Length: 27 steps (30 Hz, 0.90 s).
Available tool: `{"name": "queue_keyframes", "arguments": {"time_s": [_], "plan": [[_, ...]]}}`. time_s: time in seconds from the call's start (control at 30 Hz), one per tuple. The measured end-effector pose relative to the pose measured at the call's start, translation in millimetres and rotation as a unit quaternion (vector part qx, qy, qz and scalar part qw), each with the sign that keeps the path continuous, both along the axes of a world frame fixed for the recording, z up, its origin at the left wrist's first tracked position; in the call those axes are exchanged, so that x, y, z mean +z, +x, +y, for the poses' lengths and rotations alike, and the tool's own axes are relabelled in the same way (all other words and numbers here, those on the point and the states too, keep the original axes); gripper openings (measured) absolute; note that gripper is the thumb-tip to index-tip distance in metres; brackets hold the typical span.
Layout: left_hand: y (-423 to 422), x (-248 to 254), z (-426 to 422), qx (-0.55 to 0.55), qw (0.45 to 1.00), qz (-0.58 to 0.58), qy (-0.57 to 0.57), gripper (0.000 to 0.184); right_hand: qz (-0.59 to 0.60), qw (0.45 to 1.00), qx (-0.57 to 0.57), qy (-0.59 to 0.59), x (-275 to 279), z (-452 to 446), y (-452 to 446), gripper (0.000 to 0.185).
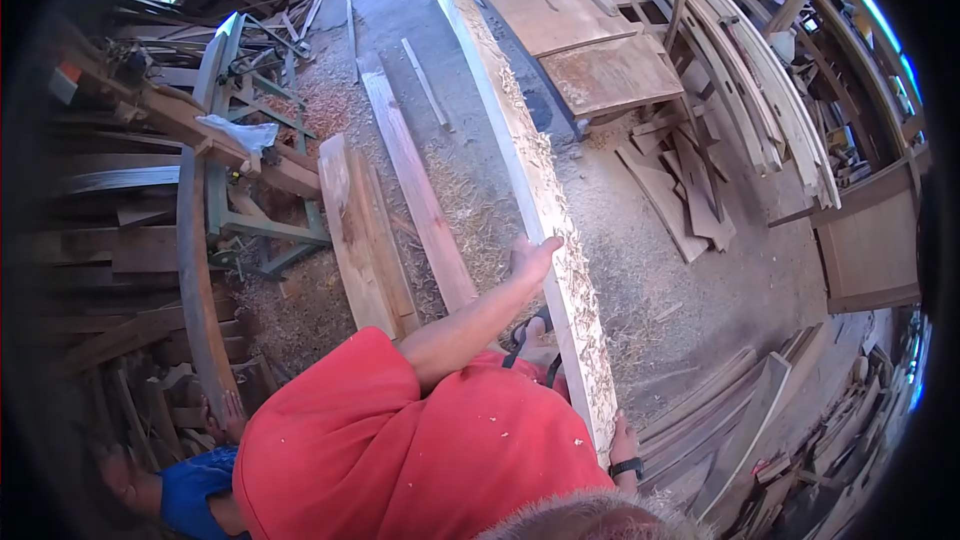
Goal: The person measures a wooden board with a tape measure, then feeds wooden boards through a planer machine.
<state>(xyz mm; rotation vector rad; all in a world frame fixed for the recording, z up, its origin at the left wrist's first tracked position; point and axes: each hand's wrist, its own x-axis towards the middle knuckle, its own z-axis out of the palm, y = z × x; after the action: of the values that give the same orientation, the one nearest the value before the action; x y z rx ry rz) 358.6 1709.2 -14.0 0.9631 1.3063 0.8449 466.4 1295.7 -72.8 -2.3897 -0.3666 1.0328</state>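
A long pale wooden plank [527,150], its upper face strewn with curled shavings, runs from near my body away to the top of the view. Partway along it, my left hand [535,258] grips the left edge, thumb over the top and the other fingers partly hidden at the side. Close to my body, my right hand [624,445], with a dark watch [627,466] on its wrist, holds the near end from the right; its fingers are partly hidden.
A co-worker's hands [226,417] touch a long board [198,270] at left, by a green metal frame [275,227]. Thick planks [352,205] lie on the shaving-covered floor. A saw table [610,75] with a dark blade stands ahead right. Board stacks [730,420] line the right side.
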Motion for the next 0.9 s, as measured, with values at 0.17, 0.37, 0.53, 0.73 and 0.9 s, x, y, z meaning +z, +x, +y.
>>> {"name": "queue_keyframes", "arguments": {"time_s": [0.17, 0.37, 0.53, 0.73, 0.9], "plan": [[46, -6, 34, -0.022, 0.999, 0.048, 0.005, 0.046, 0.058, 0.994, 0.058, -0.078, -36, 16, 43, 0.09], [86, -4, 67, -0.062, 0.99, 0.09, 0.086, 0.048, 0.179, 0.98, 0.051, -0.075, -41, 64, 81, 0.085], [85, -5, 102, -0.206, 0.977, -0.048, -0.042, 0.045, 0.05, 0.985, 0.154, -0.05, -53, 132, 105, 0.081], [92, 17, 113, -0.26, 0.923, -0.108, -0.264, 0.06, -0.028, 0.99, 0.084, -0.106, 18, 287, 124, 0.082], [107, -9, 193, -0.229, 0.898, -0.186, -0.327, 0.055, -0.108, 0.987, 0.053, -0.111, 98, 435, 128, 0.08]]}}
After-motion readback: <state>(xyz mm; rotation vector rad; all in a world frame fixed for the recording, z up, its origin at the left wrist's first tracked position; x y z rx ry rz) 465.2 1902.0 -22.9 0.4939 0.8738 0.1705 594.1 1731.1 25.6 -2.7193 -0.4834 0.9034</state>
